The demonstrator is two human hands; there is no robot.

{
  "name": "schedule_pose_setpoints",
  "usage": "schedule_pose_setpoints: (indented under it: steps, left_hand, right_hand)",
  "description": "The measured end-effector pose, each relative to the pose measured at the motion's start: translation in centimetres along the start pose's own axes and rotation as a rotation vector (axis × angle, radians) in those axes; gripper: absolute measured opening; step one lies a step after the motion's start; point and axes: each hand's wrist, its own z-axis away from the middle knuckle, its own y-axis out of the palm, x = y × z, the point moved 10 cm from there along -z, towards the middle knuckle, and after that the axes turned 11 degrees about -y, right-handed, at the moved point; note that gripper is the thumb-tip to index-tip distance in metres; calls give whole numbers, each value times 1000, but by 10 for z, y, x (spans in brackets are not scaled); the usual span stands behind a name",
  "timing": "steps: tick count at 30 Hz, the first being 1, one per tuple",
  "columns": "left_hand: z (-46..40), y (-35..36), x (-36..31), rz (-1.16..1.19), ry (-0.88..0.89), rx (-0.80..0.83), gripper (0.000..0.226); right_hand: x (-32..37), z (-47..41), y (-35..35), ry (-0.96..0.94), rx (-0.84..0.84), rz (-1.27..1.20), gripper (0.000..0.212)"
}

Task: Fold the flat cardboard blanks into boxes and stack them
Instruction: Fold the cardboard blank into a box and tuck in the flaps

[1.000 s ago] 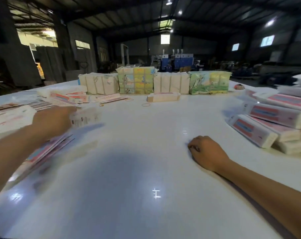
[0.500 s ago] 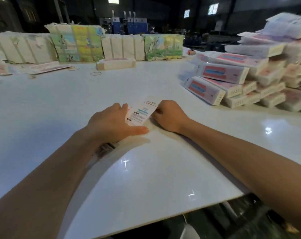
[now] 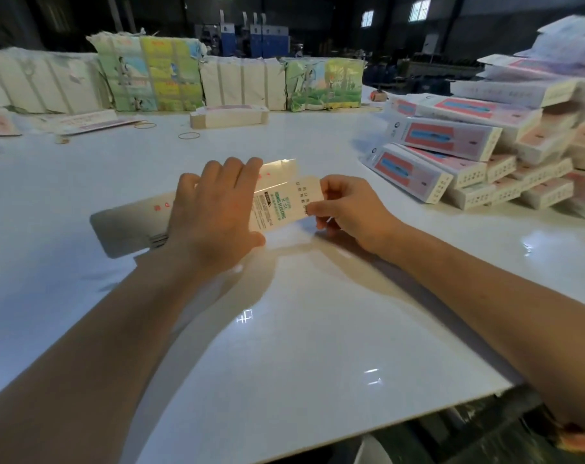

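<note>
**Cardboard blank under both hands at mid-surface**

White and glossy, the surface point(image 3: 284, 329) carries one flat cardboard blank point(image 3: 277, 205) near its middle, printed with green lettering and small black text. The left hand point(image 3: 214, 212) lies flat over the blank's middle, fingers straight and spread, thumb out toward the near edge, pressing it down. The right hand point(image 3: 348, 209) takes the blank's right end in a closed grip, the end flap pinched between thumb and curled fingers. The blank's left end sticks out past the left wrist and lies on the surface, while a pale panel rises a little behind the left fingers.

To the right, well apart from the hands, a pile of folded boxes point(image 3: 468, 155) with pink and blue panels is stacked several layers high. Along the far edge stand wrapped bundles point(image 3: 150, 75) of printed stock, some white, some green and yellow. Just before them lies a small stack of blanks point(image 3: 229, 116), with two rubber bands point(image 3: 189, 135) near it on the surface.
</note>
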Motion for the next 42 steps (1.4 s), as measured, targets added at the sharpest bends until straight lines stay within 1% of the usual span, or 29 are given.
schedule_pose_setpoints:
  steps: [2,3,4,6,7,8,9,10,12,13,14,16,18,19,20,21,23,24,25,27,28,30,31,33,35,36,38,40,42]
  left_hand:
    - [1,-7,-6,-30,21,-41,96]
    - [1,-12,-8,-18,25,-63,89]
    - [2,-19,-9,20,22,-86,77]
    - [4,-30,-10,76,30,-115,40]
    - [5,-30,-10,77,41,-81,26]
    - [7,-25,-10,90,53,-27,21]
    - [9,-16,-9,129,54,54,21]
    - [11,-4,-8,185,44,166,31]
    - [17,19,-9,258,18,386,68]
    - [19,28,-10,257,11,456,81]
    - [21,34,-10,253,-4,500,86]
    - [18,40,-3,271,-75,501,88]
    - [11,36,9,251,-151,400,85]
    - [8,32,14,216,-181,325,82]
    - [6,26,19,180,-207,251,79]
    - [4,20,21,156,-227,181,77]
    - [4,5,16,150,-223,47,76]
    - [5,0,11,150,-205,-5,77]
    - [6,-3,6,145,-188,-33,78]
    - [7,-2,-1,160,-175,-29,79]
    - [7,-1,-2,193,-176,-20,80]
    - [7,-4,-3,276,-175,-29,84]
    - [7,-6,-4,309,-178,-43,87]
    - [7,-9,-4,339,-187,-68,89]
    - [7,-9,-5,315,-197,-72,91]
    - [7,-7,-4,288,-203,-67,92]
    - [7,-5,-3,241,-216,-61,92]
    - [7,-4,-3,215,-227,-58,92]
    - [6,-3,-3,198,-232,-50,90]
  right_hand:
    - [5,0,-4,-42,-3,22,12]
    - [6,1,-5,-60,3,30,10]
    - [8,2,-6,-79,9,42,11]
    - [13,4,-7,-138,14,81,17]
    - [17,5,-8,-183,9,96,19]
    - [23,6,-9,-242,-1,107,20]
    - [31,7,-10,-318,-12,131,20]
    - [42,10,-10,-415,-25,175,18]
    - [63,18,-7,-620,-45,310,13]
    - [71,23,-4,-710,-43,374,10]
    - [77,27,0,-780,-31,434,9]
    - [82,33,8,-843,21,529,14]
    - [77,31,10,-787,71,604,31]
    - [72,28,10,-718,91,620,41]
    - [66,24,9,-616,99,574,48]
    - [60,20,7,-492,85,443,51]
    - [42,15,11,-214,36,5,50]
    - [32,16,16,-91,21,-201,50]
    - [24,16,24,6,27,-370,45]
    - [17,18,36,126,71,-597,26]
    - [13,20,39,180,84,-679,21]
    - [8,24,45,256,104,-822,21]
    - [8,24,47,262,108,-865,21]
    - [11,21,45,219,97,-858,24]
    - [12,17,37,153,20,-760,32]
    - [12,16,29,117,-37,-666,38]
    - [19,16,10,-11,-134,-374,46]
    - [36,19,-2,-183,-192,-90,40]
    - [52,23,-5,-321,-204,80,28]
